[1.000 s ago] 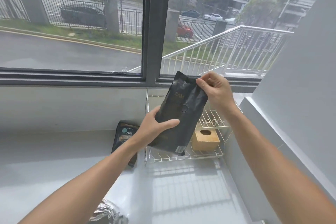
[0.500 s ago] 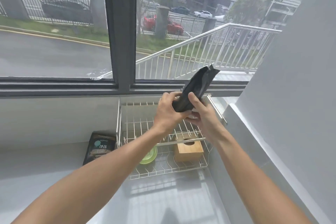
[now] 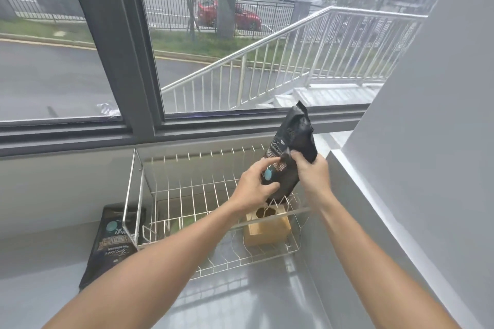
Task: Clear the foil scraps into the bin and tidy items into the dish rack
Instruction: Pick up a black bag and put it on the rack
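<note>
A black coffee bag (image 3: 294, 147) stands almost upright over the right end of the white wire dish rack (image 3: 187, 189), its label facing me. My left hand (image 3: 254, 187) grips its lower left side and my right hand (image 3: 311, 171) grips its right side. The bag's bottom sits just above a wooden block with a round hole (image 3: 267, 227) that lies in the rack. A second black coffee bag (image 3: 112, 243) lies flat on the counter, left of the rack. No foil scraps or bin are in view.
A green item (image 3: 189, 222) shows in the rack behind my left forearm. The rack stands on a grey counter (image 3: 240, 302) under a window with a dark frame (image 3: 117, 61). A grey wall ledge (image 3: 387, 208) runs close along the rack's right side.
The bag went from in front of the rack to above its right end, turned upright with the label facing me. My right hand shifted from the bag's top to its side. The view moved closer.
</note>
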